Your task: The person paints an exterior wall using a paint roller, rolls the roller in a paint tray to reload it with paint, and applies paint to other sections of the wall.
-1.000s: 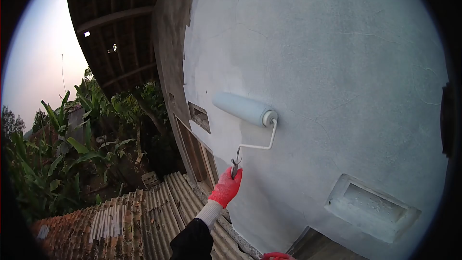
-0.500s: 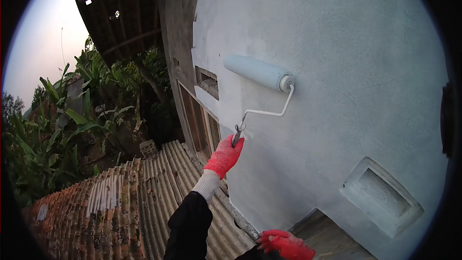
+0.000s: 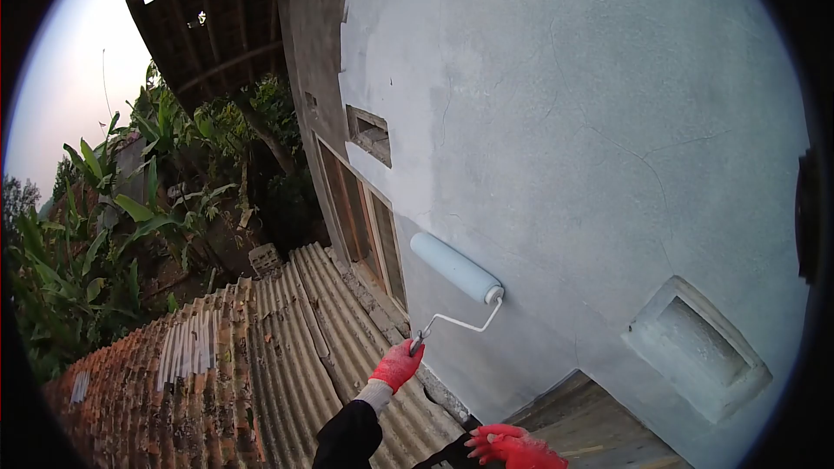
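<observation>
Filling most of your view, here's the big pale grey-blue wall [image 3: 556,191], and its hairline cracks look like spots where a coat could skip. Below it on the left runs the corrugated roof [image 3: 287,339], right under your reach; any paint dripping off the roller would likely land in those grooves. Next down in size, the wooden frame [image 3: 352,208] sits just beyond the wall's lower left edge, so a stroke swung too far that way could smear it. Over on the right, the recessed block [image 3: 699,343] has raised edges that could catch a roller and leave bare corners.

And there's your paint roller [image 3: 456,269], slanting against the lower left part of the wall, near that edge! Your left hand [image 3: 395,365] is closed round its handle; an uneven push at the end of that bent wire could tip the roller and leave a ridge. Low down, your right hand [image 3: 517,449] has loosely bent fingers, cut off by the frame; whether it grips anything, I can't tell.
</observation>
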{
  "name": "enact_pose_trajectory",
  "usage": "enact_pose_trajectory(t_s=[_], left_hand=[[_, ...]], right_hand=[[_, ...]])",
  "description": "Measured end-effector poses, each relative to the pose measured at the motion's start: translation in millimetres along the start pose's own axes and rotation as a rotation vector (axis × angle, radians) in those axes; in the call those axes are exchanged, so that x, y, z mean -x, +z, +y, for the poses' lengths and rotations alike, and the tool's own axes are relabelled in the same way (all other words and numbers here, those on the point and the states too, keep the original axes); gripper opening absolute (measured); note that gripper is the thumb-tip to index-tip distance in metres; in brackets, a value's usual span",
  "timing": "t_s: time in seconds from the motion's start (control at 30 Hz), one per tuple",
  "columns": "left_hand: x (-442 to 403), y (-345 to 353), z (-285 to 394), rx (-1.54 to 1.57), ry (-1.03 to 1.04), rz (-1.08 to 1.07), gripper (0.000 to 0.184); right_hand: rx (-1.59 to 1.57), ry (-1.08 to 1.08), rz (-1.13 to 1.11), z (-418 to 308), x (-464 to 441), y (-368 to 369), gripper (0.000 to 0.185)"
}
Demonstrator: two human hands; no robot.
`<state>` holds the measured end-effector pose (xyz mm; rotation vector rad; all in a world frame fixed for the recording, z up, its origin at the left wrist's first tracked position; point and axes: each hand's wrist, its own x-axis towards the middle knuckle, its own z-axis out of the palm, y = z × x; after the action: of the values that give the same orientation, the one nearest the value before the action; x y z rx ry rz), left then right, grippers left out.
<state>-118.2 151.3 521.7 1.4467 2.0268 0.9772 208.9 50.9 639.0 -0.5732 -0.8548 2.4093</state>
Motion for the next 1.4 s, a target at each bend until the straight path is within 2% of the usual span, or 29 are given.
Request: enact_pose_trajectory(t_s=[0.03, 0.1, 0.23, 0.3, 0.37, 0.43, 0.53, 0.6, 0.73, 0.8, 0.87, 0.9, 0.97, 1.0, 1.1, 1.2, 1.23, 1.27, 1.3, 1.37, 1.4], left_hand=[[-8, -11, 12, -0.001, -0.001, -0.002, 0.038], [-32, -34, 41, 0.02, 0.079, 0.119, 0.034], [-71, -95, 141, 0.086, 0.138, 0.206, 0.035], [-76, -101, 155, 0.054, 0.125, 0.217, 0.036], [-85, -91, 153, 0.106, 0.176, 0.217, 0.037], [-79, -56, 117, 0.119, 0.156, 0.209, 0.035], [-41, -4, 51, 0.133, 0.077, 0.089, 0.034], [-15, 22, 8, 0.083, -0.01, 0.007, 0.036], [3, 4, -3, -0.005, 0.039, -0.002, 0.036], [-9, -23, 25, -0.024, 0.057, 0.039, 0.036], [-31, -55, 68, 0.004, 0.099, 0.101, 0.036], [-44, -70, 95, 0.048, 0.122, 0.124, 0.036], [-66, -103, 157, 0.053, 0.197, 0.189, 0.037], [-72, -120, 191, 0.101, 0.236, 0.219, 0.038], [-73, -155, 279, 0.178, 0.272, 0.277, 0.039], [-45, -166, 324, 0.147, 0.286, 0.36, 0.048], [-42, -167, 325, 0.145, 0.299, 0.369, 0.048], [-36, -164, 320, 0.165, 0.224, 0.256, 0.051], [-30, -159, 314, 0.182, 0.15, 0.143, 0.054], [-25, -135, 286, 0.135, 0.157, 0.18, 0.055], [-23, -126, 275, 0.131, 0.168, 0.185, 0.055]], right_hand=[[-0.003, 0.001, 0.001, 0, -1, 3, 0.032], [0.249, -0.056, 0.106, -1, -4, 10, 0.032], [0.275, -0.088, 0.133, -10, -8, 28, 0.031], [0.171, -0.094, 0.049, -3, -12, 19, 0.031], [0.182, -0.083, 0.071, -6, -6, 24, 0.032], [0.196, -0.076, 0.087, -8, -5, 21, 0.033], [0.044, -0.114, -0.039, 5, -4, -1, 0.033], [0.001, -0.005, 0.122, 13, -5, -11, 0.034], [0.109, -0.096, 0.075, 14, -13, -8, 0.034], [0.152, 0.039, 0.027, 8, -33, -12, 0.033], [0.482, -0.025, 0.011, -16, -63, 7, 0.039], [0.761, -0.311, -0.046, -29, -83, 13, 0.041], [0.898, -0.55, -0.019, -70, -113, 51, 0.049], [0.759, -0.498, 0.059, -95, -126, 79, 0.054], [0.784, -0.66, 0.11, -138, -165, 121, 0.06], [0.857, -0.771, 0.104, -154, -182, 136, 0.059], [0.642, -0.73, -0.016, -151, -182, 137, 0.059], [0.428, -0.682, -0.134, -148, -180, 136, 0.058], [0.429, -0.696, -0.143, -141, -180, 129, 0.058], [0.403, -0.515, -0.115, -123, -178, 105, 0.058], [0.403, -0.527, -0.12, -119, -175, 102, 0.058]])
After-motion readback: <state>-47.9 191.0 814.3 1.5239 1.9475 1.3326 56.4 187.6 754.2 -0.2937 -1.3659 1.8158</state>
